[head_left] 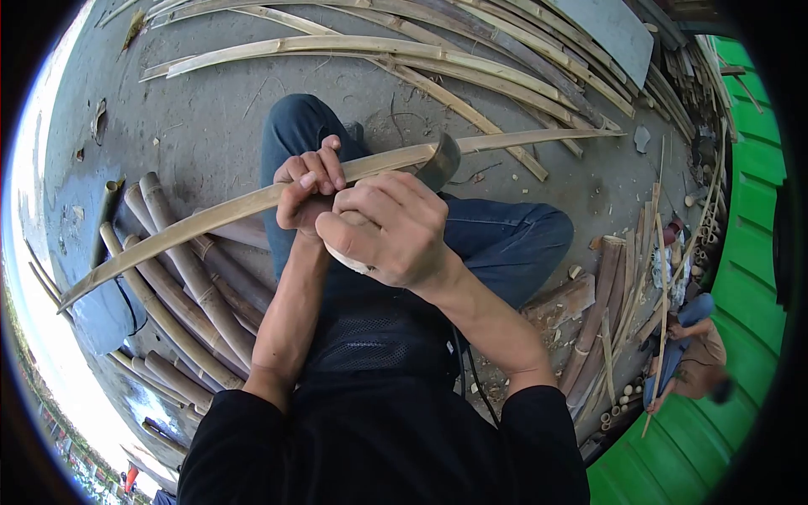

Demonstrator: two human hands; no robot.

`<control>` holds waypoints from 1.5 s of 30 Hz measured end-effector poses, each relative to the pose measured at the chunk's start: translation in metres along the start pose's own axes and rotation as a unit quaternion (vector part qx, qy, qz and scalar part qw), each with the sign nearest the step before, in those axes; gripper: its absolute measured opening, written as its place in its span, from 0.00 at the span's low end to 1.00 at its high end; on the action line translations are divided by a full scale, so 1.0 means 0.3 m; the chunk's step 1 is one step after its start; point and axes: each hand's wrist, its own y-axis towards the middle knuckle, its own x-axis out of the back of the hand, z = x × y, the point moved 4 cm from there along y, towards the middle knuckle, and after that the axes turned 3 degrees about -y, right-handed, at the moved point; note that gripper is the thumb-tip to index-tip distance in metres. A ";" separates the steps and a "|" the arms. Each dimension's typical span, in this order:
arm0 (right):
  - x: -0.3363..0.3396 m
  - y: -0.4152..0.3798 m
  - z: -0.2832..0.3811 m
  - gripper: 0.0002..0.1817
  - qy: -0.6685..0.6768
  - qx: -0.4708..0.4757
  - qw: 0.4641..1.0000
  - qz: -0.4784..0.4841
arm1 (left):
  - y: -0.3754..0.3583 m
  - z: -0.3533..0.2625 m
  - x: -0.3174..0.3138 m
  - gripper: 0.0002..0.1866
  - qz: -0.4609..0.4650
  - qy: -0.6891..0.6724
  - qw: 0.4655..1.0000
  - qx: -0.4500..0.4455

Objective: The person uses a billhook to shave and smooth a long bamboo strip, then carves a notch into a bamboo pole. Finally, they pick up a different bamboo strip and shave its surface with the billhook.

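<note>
A long, split bamboo strip [181, 231] lies slantwise across my lap, from the lower left to the upper right. My left hand [311, 183] is closed around it near the middle, with some fingers curled over its top. Close beside it, my right hand [391, 225] grips a knife in a fist. The knife's dark curved blade [441, 163] crosses the strip just right of my hands. Below the right fist shows the pale end of its handle; the fingers cover the rest.
Long bamboo strips [370, 49] lie on the concrete floor ahead. Thick bamboo poles [198, 282] are piled at the left. Brown bamboo pieces [599, 316] lie at the right, by a green corrugated wall [749, 219]. Another person [694, 358] sits there with a thin strip.
</note>
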 end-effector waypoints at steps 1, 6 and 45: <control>0.010 -0.015 0.005 0.05 0.004 -0.002 1.000 0.005 | 0.009 -0.005 -0.004 0.10 -0.012 -0.003 1.000 0.001; 0.167 -0.146 -0.311 0.23 -0.131 -0.064 0.988 0.059 | 0.003 -0.006 -0.005 0.10 0.024 -0.001 1.000 0.000; 0.117 -0.095 -0.149 0.14 -0.029 0.005 0.999 -0.038 | 0.034 -0.050 0.009 0.11 -0.051 -0.007 0.998 0.029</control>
